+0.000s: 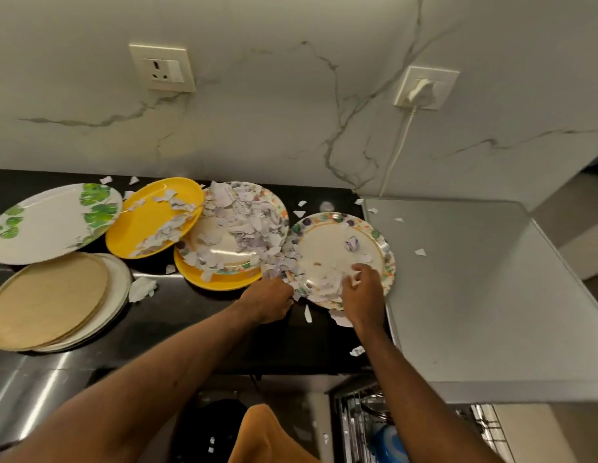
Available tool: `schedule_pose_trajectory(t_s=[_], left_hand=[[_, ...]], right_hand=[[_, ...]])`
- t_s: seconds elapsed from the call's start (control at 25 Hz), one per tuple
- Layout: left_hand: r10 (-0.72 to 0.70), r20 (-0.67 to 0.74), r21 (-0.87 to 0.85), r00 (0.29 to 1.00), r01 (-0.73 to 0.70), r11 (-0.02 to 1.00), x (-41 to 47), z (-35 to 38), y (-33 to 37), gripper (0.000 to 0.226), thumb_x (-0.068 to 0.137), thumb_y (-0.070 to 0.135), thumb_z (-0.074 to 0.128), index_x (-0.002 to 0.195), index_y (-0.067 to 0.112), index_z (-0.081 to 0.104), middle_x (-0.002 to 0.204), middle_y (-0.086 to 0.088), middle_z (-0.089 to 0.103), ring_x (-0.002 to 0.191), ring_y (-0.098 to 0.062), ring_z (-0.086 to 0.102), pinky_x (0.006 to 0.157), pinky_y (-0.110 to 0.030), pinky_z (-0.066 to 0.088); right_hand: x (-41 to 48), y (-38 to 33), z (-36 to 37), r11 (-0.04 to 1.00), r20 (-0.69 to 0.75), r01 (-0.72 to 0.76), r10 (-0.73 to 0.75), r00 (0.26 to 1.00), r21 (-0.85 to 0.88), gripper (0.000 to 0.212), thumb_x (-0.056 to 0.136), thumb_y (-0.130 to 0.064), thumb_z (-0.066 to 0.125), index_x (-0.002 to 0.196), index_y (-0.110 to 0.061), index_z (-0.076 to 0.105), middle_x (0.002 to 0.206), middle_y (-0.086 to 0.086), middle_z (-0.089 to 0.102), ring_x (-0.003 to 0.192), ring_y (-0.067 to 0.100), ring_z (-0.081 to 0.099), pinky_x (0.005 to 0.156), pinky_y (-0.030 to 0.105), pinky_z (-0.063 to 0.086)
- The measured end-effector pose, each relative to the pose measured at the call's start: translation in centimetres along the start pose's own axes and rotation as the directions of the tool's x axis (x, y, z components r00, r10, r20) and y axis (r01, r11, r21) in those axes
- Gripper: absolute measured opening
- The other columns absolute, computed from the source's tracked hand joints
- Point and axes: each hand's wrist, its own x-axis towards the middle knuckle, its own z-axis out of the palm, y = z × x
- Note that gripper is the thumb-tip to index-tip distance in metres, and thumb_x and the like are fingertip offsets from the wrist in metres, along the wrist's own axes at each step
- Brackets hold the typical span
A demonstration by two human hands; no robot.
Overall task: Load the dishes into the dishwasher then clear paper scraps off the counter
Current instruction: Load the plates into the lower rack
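A floral-rimmed plate [327, 242] lies at the right end of the black counter [177, 315], with paper scraps [324, 282] on its near side and a crumpled ball of paper on it. My left hand [269, 300] grips the plate's near-left rim. My right hand [361, 292] lies on the scraps with fingers curled over them. Another floral plate [224, 242], heaped with scraps [247, 222], sits on a yellow plate [210, 280]. A second yellow plate [150, 218] also holds scraps. The open dishwasher rack [364, 426] shows at the bottom.
At the left lie a white plate with green leaves [50, 222] and a stack of beige plates [47, 299]. The grey dishwasher top [474, 279] adjoins the counter on the right, with a few scraps. A plugged-in white cable [396, 155] hangs on the marble wall.
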Motion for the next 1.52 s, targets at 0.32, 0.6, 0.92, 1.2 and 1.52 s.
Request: schedule_pose_trajectory(t_s=[0.32, 0.6, 0.92, 1.2, 1.52], left_hand=[[-0.131, -0.079, -0.091, 0.988, 0.123, 0.988, 1.7, -1.2, 1.2, 0.028, 0.1, 0.036, 0.05, 0.12, 0.018, 0.057, 0.122, -0.006, 0.062, 0.106, -0.027, 0.064, 0.08, -0.039, 0.052], [-0.169, -0.117, -0.232, 0.979, 0.139, 0.963, 1.6, -1.1, 0.2, 0.016, 0.099, 0.038, 0.052, 0.102, 0.023, 0.058, 0.099, 0.002, 0.064, 0.085, -0.017, 0.062, 0.078, -0.042, 0.06], [0.218, -0.32, -0.251, 0.922, -0.304, 0.919, 0.6, -3.9, 1.3, 0.04, 0.108, 0.053, 0.034, 0.141, 0.035, 0.048, 0.148, 0.005, 0.049, 0.134, -0.014, 0.046, 0.11, -0.032, 0.04], [0.508, 0.025, -0.201, 0.861, -0.493, 0.846, 1.6, -4.6, 7.3, 0.069, 0.102, 0.071, 0.008, 0.163, 0.041, 0.005, 0.172, 0.013, 0.003, 0.156, -0.003, 0.0, 0.128, -0.035, 0.003], [0.429, 0.113, -0.17, 0.896, -0.408, 0.897, 4.4, -7.5, 3.1, 0.065, 0.099, 0.073, 0.004, 0.158, 0.05, -0.01, 0.17, 0.009, -0.015, 0.156, -0.013, -0.013, 0.125, -0.044, -0.006]], right_hand=[[3.7, 3.5, -2.3, 0.805, -0.021, -0.59, 0.592, 0.806, 0.068, 0.043, 0.086, -0.012, 0.071, 0.124, 0.003, 0.057, 0.127, 0.024, 0.064, 0.108, 0.043, 0.067, 0.084, 0.043, 0.06], [3.0, 3.3, -1.9, 0.784, 0.054, -0.569, 0.575, 0.816, 0.249, 0.028, 0.093, -0.026, 0.061, 0.106, -0.002, 0.069, 0.101, 0.014, 0.072, 0.085, 0.033, 0.07, 0.07, 0.042, 0.059], [1.7, 1.3, -3.3, 0.807, 0.062, -0.443, 0.457, 0.887, 0.39, 0.028, 0.105, -0.023, 0.041, 0.118, -0.004, 0.057, 0.105, 0.012, 0.07, 0.062, 0.026, 0.076, 0.056, 0.039, 0.064], [-0.4, -0.1, -5.4, 0.898, -0.078, -0.333, 0.368, 0.926, 0.289, 0.031, 0.107, -0.027, 0.045, 0.121, -0.001, 0.057, 0.114, 0.015, 0.068, 0.091, 0.029, 0.067, 0.076, 0.04, 0.058], [-3.1, -1.3, -8.3, 0.859, -0.019, -0.271, 0.309, 0.951, 0.435, 0.019, 0.11, -0.025, 0.041, 0.113, -0.01, 0.053, 0.097, 0.003, 0.071, 0.058, 0.023, 0.075, 0.061, 0.042, 0.063]])
